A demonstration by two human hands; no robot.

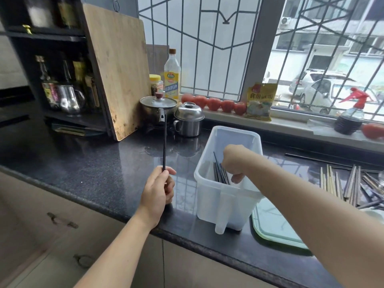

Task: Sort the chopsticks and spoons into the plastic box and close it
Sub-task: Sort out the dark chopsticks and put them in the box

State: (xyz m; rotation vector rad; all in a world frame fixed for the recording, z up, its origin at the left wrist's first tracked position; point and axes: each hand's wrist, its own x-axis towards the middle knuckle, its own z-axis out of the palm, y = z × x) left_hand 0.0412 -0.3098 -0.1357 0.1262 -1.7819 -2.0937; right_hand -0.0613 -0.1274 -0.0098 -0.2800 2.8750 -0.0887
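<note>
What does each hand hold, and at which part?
The left hand pinches one dark chopstick at its near end. The right hand, inside the plastic box, touches dark chopsticks; its grip is hidden.

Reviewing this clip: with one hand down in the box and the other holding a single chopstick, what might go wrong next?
1. The right hand reaches into the tall plastic box standing near the counter edge; a snag might tip it.
2. The left hand pinches the dark chopstick only at its lower end; it may slip.
3. The chopstick pile remains unsorted.
</note>
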